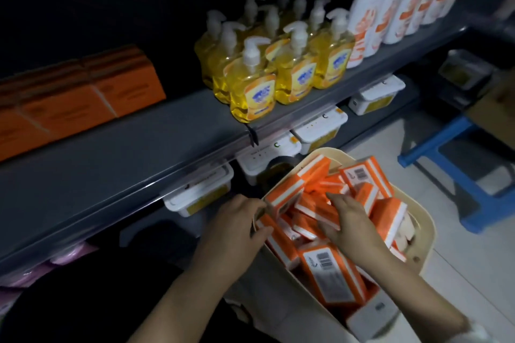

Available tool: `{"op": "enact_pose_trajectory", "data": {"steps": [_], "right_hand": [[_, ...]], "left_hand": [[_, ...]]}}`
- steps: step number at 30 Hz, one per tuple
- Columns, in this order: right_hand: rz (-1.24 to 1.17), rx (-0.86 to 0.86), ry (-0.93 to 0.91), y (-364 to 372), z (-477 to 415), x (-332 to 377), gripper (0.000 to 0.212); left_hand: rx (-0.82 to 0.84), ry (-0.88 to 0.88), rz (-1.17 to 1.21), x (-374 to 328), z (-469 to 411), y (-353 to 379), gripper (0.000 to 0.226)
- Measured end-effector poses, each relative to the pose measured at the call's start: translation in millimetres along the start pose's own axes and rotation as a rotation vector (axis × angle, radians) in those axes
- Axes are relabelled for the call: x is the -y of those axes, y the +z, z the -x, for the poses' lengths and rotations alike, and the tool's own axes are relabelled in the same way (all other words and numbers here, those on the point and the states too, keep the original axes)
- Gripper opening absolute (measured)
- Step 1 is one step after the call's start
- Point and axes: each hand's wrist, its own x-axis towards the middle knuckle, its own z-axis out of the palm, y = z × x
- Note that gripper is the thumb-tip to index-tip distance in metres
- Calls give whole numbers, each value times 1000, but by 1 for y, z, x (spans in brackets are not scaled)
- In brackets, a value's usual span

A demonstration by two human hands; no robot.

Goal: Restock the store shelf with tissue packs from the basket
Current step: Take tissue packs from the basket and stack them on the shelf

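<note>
A cream basket [426,234] at lower right is heaped with several orange-and-white tissue packs [331,270]. My left hand [237,220] is at the basket's left rim, with fingers and thumb curled round the rim beside a tilted pack [284,192]. My right hand [348,220] reaches palm-down into the basket with its fingers spread over the packs in the middle; nothing is lifted. On the grey shelf [133,153], a row of orange tissue packs [83,92] stands at the back left.
Yellow pump soap bottles [259,75] crowd the shelf's right part, with white-and-orange bottles [390,3] beyond them. White lidded tubs [320,131] sit on the shelf below. A blue stool [451,145] stands on the tiled floor to the right.
</note>
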Motion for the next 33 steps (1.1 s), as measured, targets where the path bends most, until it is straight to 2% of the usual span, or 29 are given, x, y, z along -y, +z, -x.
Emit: {"op": "enact_pose_trajectory", "data": {"steps": [4,14,16,18,21,24,26,28,29,31,33], "right_hand": [[73,76,-11,18,-18,-10,68],[205,218,158,51,-75,-4,67],[215,215,165,57,-78,-5,58],[191,141,159,52,-77,-5,40],[3,15,128,23,-73,-4,28],[-257,-21,31,-20,-62,8,20],[-629,34,38,-48,-49,24,19],[-1106,178,77,-67,-37,41,25],[-1242,240,80,-71,-34,49,27],[-1373,302,78,-71,-30,62,27],[-1381,328,87,-62,-33,71,31]], "left_hand": [[108,-80,11,10,-6,16,34],[81,-204,142,13,-18,18,30],[94,-215,150,13,-19,18,31],[103,-227,165,13,-20,16,31],[64,-243,211,14,-22,14,36],[63,-276,252,12,-23,13,51],[68,-284,315,10,-24,14,62],[61,-305,464,7,-25,13,72],[66,-316,553,4,-25,12,77],[86,-331,712,0,-25,8,75],[79,-361,826,-3,-24,3,52]]}}
